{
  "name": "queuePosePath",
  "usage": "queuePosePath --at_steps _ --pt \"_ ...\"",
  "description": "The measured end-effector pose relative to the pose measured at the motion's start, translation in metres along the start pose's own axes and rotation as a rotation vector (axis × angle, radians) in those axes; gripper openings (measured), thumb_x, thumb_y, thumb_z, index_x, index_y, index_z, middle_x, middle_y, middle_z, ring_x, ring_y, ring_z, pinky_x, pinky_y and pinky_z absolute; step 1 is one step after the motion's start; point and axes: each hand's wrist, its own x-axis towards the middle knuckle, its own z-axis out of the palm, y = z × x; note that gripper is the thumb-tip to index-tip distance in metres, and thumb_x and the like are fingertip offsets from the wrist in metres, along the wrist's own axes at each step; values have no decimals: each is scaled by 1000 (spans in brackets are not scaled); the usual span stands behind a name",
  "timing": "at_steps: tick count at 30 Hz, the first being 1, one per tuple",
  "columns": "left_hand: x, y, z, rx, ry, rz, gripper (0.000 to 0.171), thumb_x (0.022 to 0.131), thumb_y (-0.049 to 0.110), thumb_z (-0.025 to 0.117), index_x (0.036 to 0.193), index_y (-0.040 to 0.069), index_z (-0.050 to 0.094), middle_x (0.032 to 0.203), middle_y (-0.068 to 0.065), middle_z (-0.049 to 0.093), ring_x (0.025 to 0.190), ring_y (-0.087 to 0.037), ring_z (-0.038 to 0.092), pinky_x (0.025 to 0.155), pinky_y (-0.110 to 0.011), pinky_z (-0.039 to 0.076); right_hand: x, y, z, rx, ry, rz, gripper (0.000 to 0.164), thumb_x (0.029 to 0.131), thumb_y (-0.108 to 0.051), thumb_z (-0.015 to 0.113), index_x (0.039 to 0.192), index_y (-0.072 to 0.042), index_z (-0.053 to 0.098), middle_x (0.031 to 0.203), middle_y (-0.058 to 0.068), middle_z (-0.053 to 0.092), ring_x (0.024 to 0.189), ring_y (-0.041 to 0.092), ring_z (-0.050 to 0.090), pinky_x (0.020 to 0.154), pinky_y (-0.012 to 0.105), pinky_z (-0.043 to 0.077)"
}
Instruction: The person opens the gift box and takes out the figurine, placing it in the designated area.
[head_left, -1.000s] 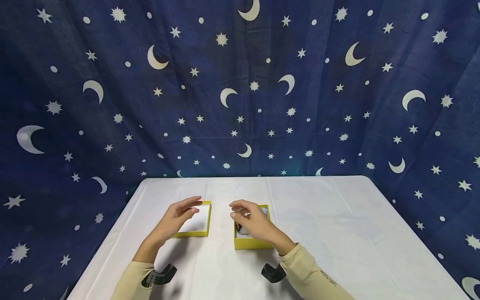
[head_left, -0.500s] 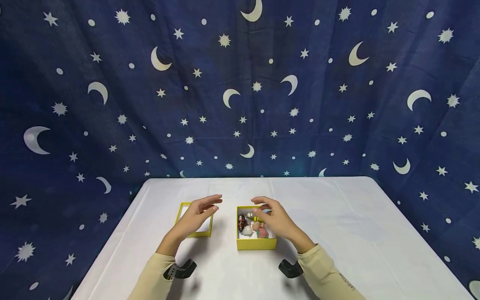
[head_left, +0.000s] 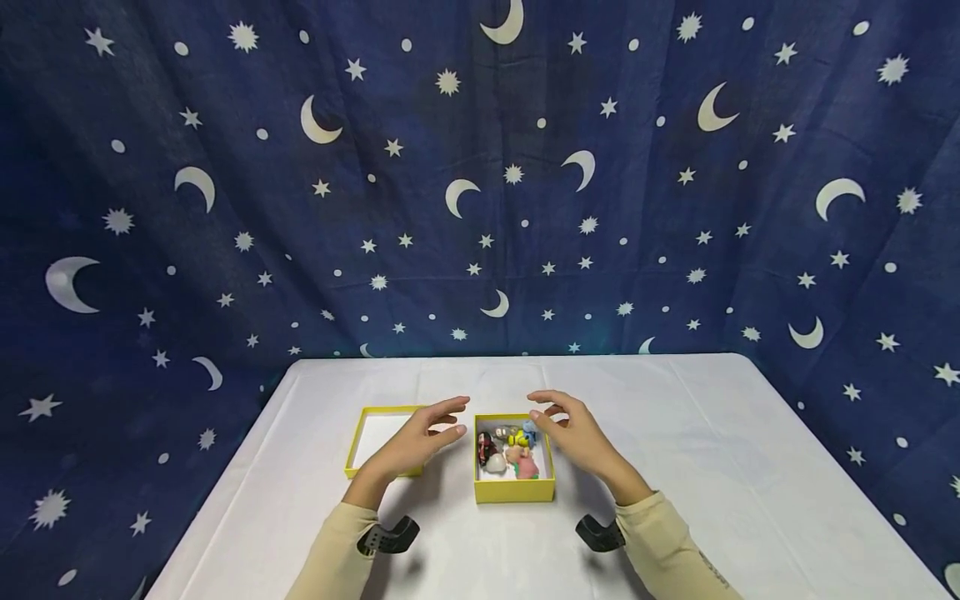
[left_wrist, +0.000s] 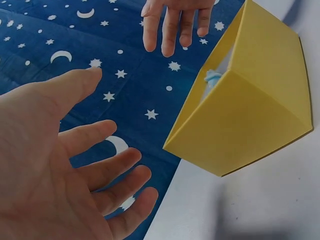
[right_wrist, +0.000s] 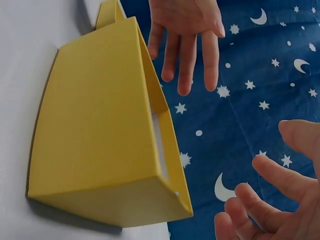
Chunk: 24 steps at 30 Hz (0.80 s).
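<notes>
A yellow box (head_left: 513,492) stands with its top uncovered in the middle of the table. Inside lie several small toy figures: a pink one (head_left: 526,465), a black-and-red one (head_left: 486,448), a whitish one (head_left: 495,463), and yellow and blue ones at the back. My left hand (head_left: 415,443) hovers at the box's left side, its fingers spread loosely and holding nothing. On the other side my right hand (head_left: 581,437) hangs by the back right corner, likewise relaxed. In both wrist views the fingers are apart from the box walls.
Left of the box, partly behind my left hand, lies a shallow yellow-rimmed lid (head_left: 378,433) with a white inside. White cloth covers the table (head_left: 675,483). Behind it hangs a dark blue curtain (head_left: 420,208) with moons and stars.
My right hand has moved right, off the box, uncovering the figures in it. My left hand has moved right from over the lid to the box's left side.
</notes>
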Motion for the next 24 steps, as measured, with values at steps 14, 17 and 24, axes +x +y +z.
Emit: queuePosePath --at_steps 14,17,24 --pt "0 -10 14 14 -82 -54 75 92 21 73 157 11 37 163 -13 37 145 -44 39 110 -57 45 -5 14 0 -34 -101 1 30 99 -12 64 127 -5 67 141 23 54 130 45 48 88 38 50" --pt "0 -13 15 14 -108 -50 81 89 22 77 158 9 35 163 -14 36 145 -44 38 111 -57 45 -5 16 -1 -38 -137 -12 31 97 -10 65 128 -2 67 143 29 49 134 48 46 91 47 53" --pt "-2 -16 17 14 -136 -63 85 86 21 81 158 11 36 164 -14 33 146 -43 37 113 -56 43 -5 22 -1 -29 -172 40 34 94 -11 69 126 0 69 149 34 43 140 52 39 102 66 46"
